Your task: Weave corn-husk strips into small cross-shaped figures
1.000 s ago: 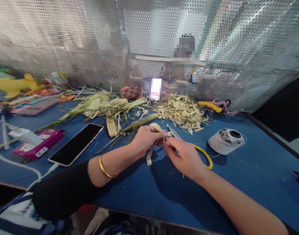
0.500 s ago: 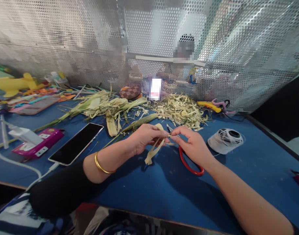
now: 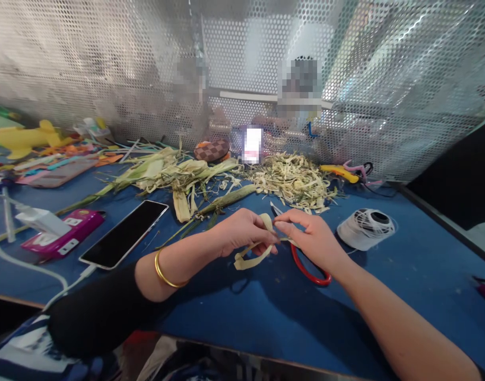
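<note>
Left hand [image 3: 246, 233] had a flat, pale yellow-green strip of plant husk [image 3: 250, 263] pinched between thumb and fingers. Strip was up off the blue tabletop [image 3: 226, 317], near the middle of the view: one curved part stood above the fingers, a bent loop hung below them.

Right hand [image 3: 308, 233] was just beside it, thumb and index narrowed almost together near the strip. Could not tell whether they gripped it or only touched; a pale end ran across below that thumb.

Metal scissors with a red loop handle [image 3: 312, 279] lay under the right hand, blade tip poking out past the fingers. White spool of thread with a dark core [image 3: 365, 228] stood to the right, tilted, clear of the hand.

Behind the hands: a heap of pale, curled husk trimmings [image 3: 296, 182], with long, green-and-cream husk leaves [image 3: 159, 169] to its left. Black-screened phone with a light edge [image 3: 125, 234] lay left of the left forearm, cable plugged in, magenta power strip [image 3: 63, 235] beyond it. Gold bangle [image 3: 161, 270] was on the left wrist.
</note>
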`<state>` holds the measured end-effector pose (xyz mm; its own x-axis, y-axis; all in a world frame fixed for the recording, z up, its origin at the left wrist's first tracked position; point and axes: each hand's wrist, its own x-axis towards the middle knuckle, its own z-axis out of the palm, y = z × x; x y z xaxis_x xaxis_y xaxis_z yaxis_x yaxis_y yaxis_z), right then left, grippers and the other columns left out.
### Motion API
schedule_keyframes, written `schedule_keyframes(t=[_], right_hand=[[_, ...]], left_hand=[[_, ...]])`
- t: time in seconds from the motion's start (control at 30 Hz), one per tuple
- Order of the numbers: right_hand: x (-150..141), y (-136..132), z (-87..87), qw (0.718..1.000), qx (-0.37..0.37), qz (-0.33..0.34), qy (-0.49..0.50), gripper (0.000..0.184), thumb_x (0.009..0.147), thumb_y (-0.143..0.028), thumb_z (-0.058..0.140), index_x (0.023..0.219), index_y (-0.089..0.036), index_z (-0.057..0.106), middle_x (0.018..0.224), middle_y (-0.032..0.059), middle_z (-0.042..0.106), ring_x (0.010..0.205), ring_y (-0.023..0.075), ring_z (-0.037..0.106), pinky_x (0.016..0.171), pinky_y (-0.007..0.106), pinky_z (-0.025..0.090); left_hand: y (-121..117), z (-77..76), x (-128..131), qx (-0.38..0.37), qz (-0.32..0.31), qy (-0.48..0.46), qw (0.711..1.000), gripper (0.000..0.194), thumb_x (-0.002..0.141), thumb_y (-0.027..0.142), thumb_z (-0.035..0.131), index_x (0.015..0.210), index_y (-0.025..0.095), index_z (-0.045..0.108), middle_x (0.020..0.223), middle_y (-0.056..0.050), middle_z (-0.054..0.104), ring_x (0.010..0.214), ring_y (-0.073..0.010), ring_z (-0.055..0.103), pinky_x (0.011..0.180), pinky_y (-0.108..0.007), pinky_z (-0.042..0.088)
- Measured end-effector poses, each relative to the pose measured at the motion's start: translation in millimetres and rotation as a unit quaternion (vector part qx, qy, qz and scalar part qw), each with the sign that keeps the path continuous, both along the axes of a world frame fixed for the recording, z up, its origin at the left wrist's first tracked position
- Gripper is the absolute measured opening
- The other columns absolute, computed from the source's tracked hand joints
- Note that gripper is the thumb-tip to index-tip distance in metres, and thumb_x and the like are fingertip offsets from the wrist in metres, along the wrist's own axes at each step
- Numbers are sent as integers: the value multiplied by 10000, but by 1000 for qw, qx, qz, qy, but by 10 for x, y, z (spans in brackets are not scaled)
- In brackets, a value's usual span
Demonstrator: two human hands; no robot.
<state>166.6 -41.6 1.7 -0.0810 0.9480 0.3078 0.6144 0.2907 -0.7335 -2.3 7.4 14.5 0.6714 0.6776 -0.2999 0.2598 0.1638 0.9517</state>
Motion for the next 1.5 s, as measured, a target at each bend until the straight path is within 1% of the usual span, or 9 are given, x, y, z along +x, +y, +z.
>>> schedule_keyframes(t=[0.17, 0.37, 0.53, 0.87, 1.07, 1.17, 1.23, 1.33, 1.5], right_hand=[[-133, -58, -59, 990, -71, -15, 117, 174, 755, -350, 619, 763, -188, 681, 713, 15, 657, 681, 169, 578, 634, 288, 439], [-163, -53, -91, 985, -22, -82, 151, 162, 700, -295, 636, 591, -189, 581, 568, -21, 568, 570, 135, 498, 547, 256, 389], [-161, -26, -142, 983, -16, -102, 151, 205, 715, -323, 627, 580, -191, 546, 566, -30, 535, 571, 130, 470, 547, 251, 376], [153, 40, 101, 995, -83, 55, 30, 262, 854, -409, 517, 903, -216, 688, 889, 32, 710, 832, 201, 641, 729, 307, 470], [202, 72, 44, 998, -38, 17, -48, 222, 826, -329, 546, 664, -203, 630, 607, -14, 625, 605, 153, 564, 593, 269, 424], [192, 75, 6, 997, 28, -2, -78, 222, 862, -299, 514, 720, -201, 653, 721, 16, 664, 707, 178, 603, 667, 300, 440], [156, 43, -2, 983, 138, -39, -118, 214, 891, -282, 494, 820, -204, 680, 863, 53, 684, 839, 206, 616, 766, 340, 434], [48, -51, -5, 934, 281, -54, -217, 192, 907, -265, 506, 945, -222, 690, 888, 65, 678, 876, 212, 603, 828, 369, 392], [-136, -156, -50, 854, 310, 51, -415, 274, 920, -147, 446, 1091, -202, 652, 854, 61, 668, 760, 180, 553, 795, 360, 349]], left_hand=[[-76, -7, 40, 17, -7, 30, 999, 135, 668, 162, 632, 551, 153, 701, 528, -18, 629, 478, -92, 516, 537, -222, 450], [-67, -30, 30, 11, -20, 14, 1000, 132, 663, 167, 642, 543, 157, 698, 569, -33, 659, 499, -87, 528, 554, -213, 465], [-81, -16, 37, -13, -24, 21, 999, 135, 658, 141, 638, 532, 149, 686, 586, -43, 678, 506, -92, 546, 535, -209, 461], [99, 7, -35, -42, 33, -38, 998, 265, 724, 362, 670, 627, 117, 695, 694, -94, 706, 492, -85, 537, 492, -207, 433], [95, 3, -40, -26, 37, -35, 998, 150, 681, 272, 729, 638, 130, 704, 657, -61, 692, 510, -82, 538, 541, -220, 449], [76, 5, -22, -33, 52, -43, 997, 147, 718, 252, 696, 645, 125, 705, 687, -69, 700, 531, -88, 561, 569, -231, 461], [72, 14, -8, -44, 83, -58, 994, 179, 747, 259, 670, 640, 117, 696, 722, -80, 705, 555, -96, 583, 597, -243, 473], [63, 22, 13, -77, 111, -80, 988, 179, 770, 230, 630, 655, 105, 685, 716, -83, 693, 598, -117, 611, 645, -266, 489], [27, -7, 41, -78, 144, -98, 982, 119, 713, 116, 615, 597, 107, 643, 571, -3, 585, 510, -66, 515, 578, -215, 436]])
